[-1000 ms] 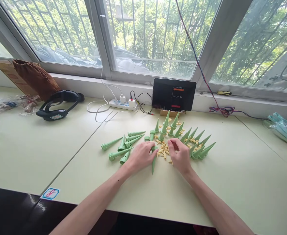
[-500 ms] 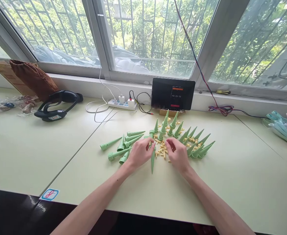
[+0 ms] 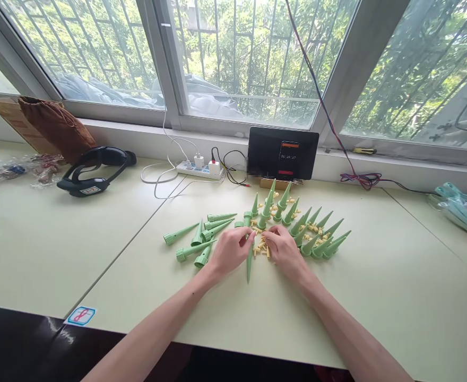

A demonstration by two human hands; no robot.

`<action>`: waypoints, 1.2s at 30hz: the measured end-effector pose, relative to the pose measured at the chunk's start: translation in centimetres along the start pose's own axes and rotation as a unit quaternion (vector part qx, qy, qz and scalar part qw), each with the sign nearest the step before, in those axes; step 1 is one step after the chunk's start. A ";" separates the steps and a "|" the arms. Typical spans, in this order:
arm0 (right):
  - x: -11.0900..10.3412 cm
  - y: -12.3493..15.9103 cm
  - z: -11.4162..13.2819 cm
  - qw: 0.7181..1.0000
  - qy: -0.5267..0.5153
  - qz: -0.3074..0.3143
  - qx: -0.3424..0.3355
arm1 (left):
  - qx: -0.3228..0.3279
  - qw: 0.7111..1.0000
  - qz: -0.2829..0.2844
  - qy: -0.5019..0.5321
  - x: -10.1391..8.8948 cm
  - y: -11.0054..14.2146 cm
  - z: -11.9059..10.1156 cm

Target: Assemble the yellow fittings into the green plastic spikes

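Observation:
My left hand [image 3: 231, 249] is closed, thumb and fingers pinched around the upper part of a green plant-watering spike [image 3: 249, 268]. The tip of this spike points toward me, and its base is hidden by the hand. My right hand [image 3: 283, 249] reaches into a pile of small yellow fittings [image 3: 267, 254], its fingertips closed at one of them. Several green spikes [image 3: 318, 250] stand tip-up on their caps to the right and behind, with more yellow fittings among them. Left of my left hand, several other spikes [image 3: 181, 254] lie on their sides or lean.
Behind the spikes a tablet [image 3: 307, 154] showing a timer leans on a small cardboard stand. A power strip [image 3: 196, 170] with cables lies at the back. Farther left are a black headset [image 3: 83, 185] and a brown pouch [image 3: 54, 127]; teal and pink items [image 3: 456, 204] are at far right.
My right hand has moved slightly left and down into the yellow fittings, and its fingers have drawn together. My left hand and the spike under it have barely moved.

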State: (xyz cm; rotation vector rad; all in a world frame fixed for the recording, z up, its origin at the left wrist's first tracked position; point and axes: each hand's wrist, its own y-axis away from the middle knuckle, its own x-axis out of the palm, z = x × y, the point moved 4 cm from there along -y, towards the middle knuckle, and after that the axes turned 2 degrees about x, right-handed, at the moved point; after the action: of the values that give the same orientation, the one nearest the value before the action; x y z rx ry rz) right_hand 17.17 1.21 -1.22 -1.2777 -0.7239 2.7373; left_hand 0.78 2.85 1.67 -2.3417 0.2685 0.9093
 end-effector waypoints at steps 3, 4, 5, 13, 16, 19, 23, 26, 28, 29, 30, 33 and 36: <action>0.2 -0.1 -0.1 1.000 0.015 0.007 -0.003 | 0.001 1.000 0.005 0.005 0.0 0.0 -0.1; 0.3 -0.2 -0.1 1.000 0.016 0.008 -0.002 | 0.002 1.000 0.006 0.004 0.0 0.0 0.0; 0.3 -0.2 -0.2 1.000 0.017 0.009 0.000 | 0.002 1.000 0.007 0.003 0.0 0.0 0.0; 0.2 -0.2 0.0 0.999 0.011 0.024 0.025 | 0.002 1.000 0.004 -0.003 0.2 -0.1 0.4; 0.2 -0.2 -0.1 0.999 0.013 0.025 0.027 | 0.003 1.000 0.002 -0.003 0.1 -0.1 0.3; 0.2 -0.2 -0.2 0.999 0.012 0.022 0.022 | 0.000 1.000 0.002 0.000 0.0 0.0 0.2; 0.3 -0.3 -0.5 1.000 0.015 0.017 0.013 | -0.002 1.000 0.004 0.000 0.0 -0.1 0.1; 0.5 -0.4 -0.5 1.000 0.023 0.017 0.012 | -0.002 1.000 0.005 0.002 0.0 -0.1 0.1; 0.6 -0.4 -0.6 0.999 0.029 0.020 0.015 | -0.003 1.000 0.005 0.004 0.0 -0.1 0.2; 0.6 -0.4 -0.6 0.999 0.030 0.022 0.017 | -0.004 1.000 0.005 0.005 0.1 -0.1 0.2; 0.6 -0.3 -0.6 0.999 0.031 0.023 0.018 | -0.005 1.000 0.005 0.006 0.1 -0.1 0.2; 0.3 -0.3 -0.4 1.000 0.018 0.013 0.018 | -0.007 1.000 0.002 0.007 0.0 -0.1 0.2; -0.4 -0.3 0.3 0.999 -0.026 -0.025 0.009 | -0.013 1.000 0.000 0.004 0.0 -0.1 0.3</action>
State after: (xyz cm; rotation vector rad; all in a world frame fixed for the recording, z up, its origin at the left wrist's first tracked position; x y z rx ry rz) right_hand 17.21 1.25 -0.63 -1.1731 -0.7241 2.7404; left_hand 0.62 3.14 1.55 -2.3695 0.2632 0.9079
